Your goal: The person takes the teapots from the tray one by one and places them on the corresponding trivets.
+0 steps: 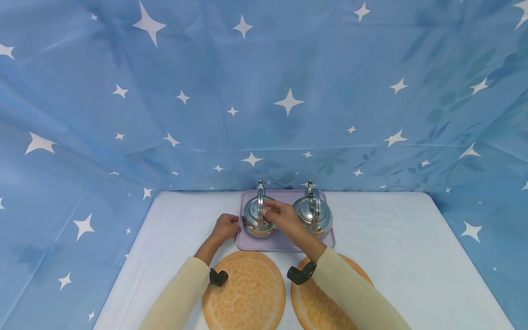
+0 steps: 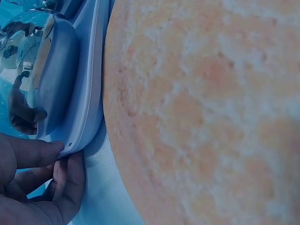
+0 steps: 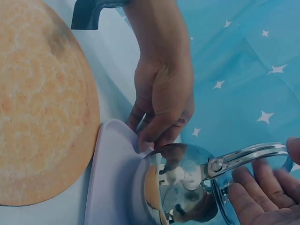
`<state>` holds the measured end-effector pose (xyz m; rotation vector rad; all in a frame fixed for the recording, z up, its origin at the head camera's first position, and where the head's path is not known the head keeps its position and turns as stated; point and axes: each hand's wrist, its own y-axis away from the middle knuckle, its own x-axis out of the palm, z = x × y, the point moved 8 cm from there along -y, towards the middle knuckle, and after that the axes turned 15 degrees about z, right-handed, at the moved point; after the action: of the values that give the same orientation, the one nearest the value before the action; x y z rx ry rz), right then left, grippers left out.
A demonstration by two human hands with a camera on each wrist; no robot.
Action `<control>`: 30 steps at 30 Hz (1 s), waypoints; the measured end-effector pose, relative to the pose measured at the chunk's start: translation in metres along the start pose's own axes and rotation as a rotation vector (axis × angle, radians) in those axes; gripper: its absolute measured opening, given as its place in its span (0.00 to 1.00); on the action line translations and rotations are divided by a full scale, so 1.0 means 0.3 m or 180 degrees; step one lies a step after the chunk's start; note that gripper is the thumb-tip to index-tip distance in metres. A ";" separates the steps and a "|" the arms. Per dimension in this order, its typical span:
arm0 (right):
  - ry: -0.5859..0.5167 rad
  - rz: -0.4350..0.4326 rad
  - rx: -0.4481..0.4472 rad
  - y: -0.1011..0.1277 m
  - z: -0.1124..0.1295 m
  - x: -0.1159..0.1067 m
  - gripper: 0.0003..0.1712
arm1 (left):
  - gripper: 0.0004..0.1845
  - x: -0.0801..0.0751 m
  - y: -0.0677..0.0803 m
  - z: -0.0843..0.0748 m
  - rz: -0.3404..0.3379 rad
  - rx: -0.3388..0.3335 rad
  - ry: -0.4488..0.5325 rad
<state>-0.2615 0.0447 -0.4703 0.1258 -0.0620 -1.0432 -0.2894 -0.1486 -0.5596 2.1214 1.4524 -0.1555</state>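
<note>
My left hand (image 1: 226, 227) pinches the near-left corner of the lilac tray (image 1: 268, 244); in the left wrist view its thumb lies over the rim and its fingers curl beneath. On that tray stand two shiny metal kettles with arched handles. Right at the handle of the left kettle (image 1: 250, 211) is my right hand (image 1: 284, 218). The right wrist view has the fingers (image 3: 255, 187) of that hand loosely extended beside the handle (image 3: 248, 154), its thumb at the handle's far end. Past my right forearm is the right kettle (image 1: 307, 208), its handle upright.
Two round mats with a baked-bread print, a left mat (image 1: 245, 293) and a right mat (image 1: 319, 302), lie in front of the tray, the right one partly under my sleeve. A white cloth (image 1: 383, 238) covers the table. A blue star-patterned curtain (image 1: 288, 137) hangs behind it.
</note>
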 end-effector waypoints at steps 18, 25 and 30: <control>-0.0277 -0.0186 -0.0003 -0.026 0.001 0.019 0.11 | 0.15 0.003 0.007 -0.002 -0.0032 -0.0086 -0.0037; -0.0104 -0.0087 -0.0041 -0.019 0.019 0.034 0.09 | 0.15 0.000 0.007 -0.004 -0.0043 -0.0084 0.0002; 0.0084 0.0017 0.0000 -0.006 0.030 0.054 0.08 | 0.17 -0.003 0.004 -0.002 -0.0032 -0.0069 -0.0048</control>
<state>-0.2558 0.0291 -0.4617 0.1392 -0.0384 -1.0361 -0.2890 -0.1495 -0.5583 2.0915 1.4500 -0.1588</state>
